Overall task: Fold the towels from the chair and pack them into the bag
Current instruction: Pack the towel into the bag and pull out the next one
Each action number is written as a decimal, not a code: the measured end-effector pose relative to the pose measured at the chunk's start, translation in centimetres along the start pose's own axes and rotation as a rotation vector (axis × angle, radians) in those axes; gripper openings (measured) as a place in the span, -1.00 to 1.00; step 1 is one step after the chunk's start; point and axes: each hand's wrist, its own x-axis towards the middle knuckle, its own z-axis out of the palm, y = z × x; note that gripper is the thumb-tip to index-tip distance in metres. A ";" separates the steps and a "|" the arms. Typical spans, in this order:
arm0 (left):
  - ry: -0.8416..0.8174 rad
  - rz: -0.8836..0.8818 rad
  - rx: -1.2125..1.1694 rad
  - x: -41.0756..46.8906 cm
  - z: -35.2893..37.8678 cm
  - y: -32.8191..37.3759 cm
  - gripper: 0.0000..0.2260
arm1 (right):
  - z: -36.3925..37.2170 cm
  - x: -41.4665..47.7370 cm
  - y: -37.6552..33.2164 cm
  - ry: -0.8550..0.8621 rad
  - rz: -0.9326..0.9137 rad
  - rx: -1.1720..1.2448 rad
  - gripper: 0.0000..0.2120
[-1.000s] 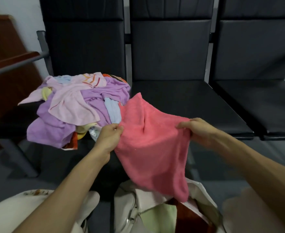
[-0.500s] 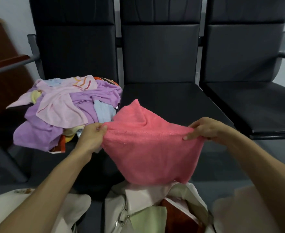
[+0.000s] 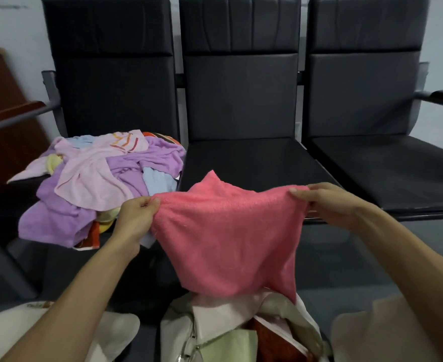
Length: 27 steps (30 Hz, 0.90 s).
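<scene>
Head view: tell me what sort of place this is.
Likely a waiting room or office lobby: a row of linked black padded chairs with metal armrests, set against a plain pale wall.

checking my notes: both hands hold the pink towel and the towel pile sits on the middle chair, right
No: the head view shows the towel pile on the left chair, not the middle. The left hand and right hand do hold the pink towel.

Three black chairs stand before me in a row. The chair (image 3: pixel 110 100) left of the middle chair (image 3: pixel 241 163) carries a heap of towels (image 3: pixel 92 178), purple, pink, blue and yellow, hanging over its front edge. My open bag (image 3: pixel 174 333) sits on the grey floor (image 3: pixel 345 257) in front of the middle chair.
</scene>
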 end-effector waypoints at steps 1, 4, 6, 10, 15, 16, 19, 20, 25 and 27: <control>0.003 -0.016 -0.022 0.1 -0.1 0.1 -0.89 | -0.1 0.1 0.0 0.052 -0.005 0.052 -0.68; 0.023 -0.029 -0.062 0.3 -0.3 0.3 -0.93 | -0.4 0.1 0.0 0.214 -0.032 0.176 -0.73; 0.025 -0.034 -0.094 0.5 -0.5 0.6 -0.90 | -0.4 0.1 -0.2 0.303 -0.063 0.214 -0.84; 0.053 -0.023 -0.066 0.9 -1.0 0.9 -0.92 | -0.2 -0.1 -0.2 0.484 -0.157 0.302 -0.80; 0.169 0.078 0.042 0.4 -1.3 2.1 -0.84 | 0.2 -0.2 -0.1 0.517 -0.249 0.312 -0.86; 0.180 0.076 -0.003 0.1 -1.4 2.4 -0.85 | 0.2 -0.1 0.0 0.519 -0.256 0.316 -0.86; 0.115 -0.050 -0.293 -0.3 -2.0 3.3 -0.90 | 0.1 0.2 0.1 0.561 -0.276 0.253 -0.88; 0.081 -0.113 -0.396 -0.5 -2.2 3.7 -0.92 | 0.2 0.3 0.1 0.567 -0.281 0.217 -0.88; -0.047 -0.146 -0.470 -0.5 -2.7 4.2 -0.87 | 0.6 -0.3 -0.2 0.523 -0.300 0.067 -0.91; -0.084 0.006 -0.231 -0.8 -2.8 4.1 -0.74 | 0.6 -0.8 -0.4 0.477 -0.305 -0.070 -0.82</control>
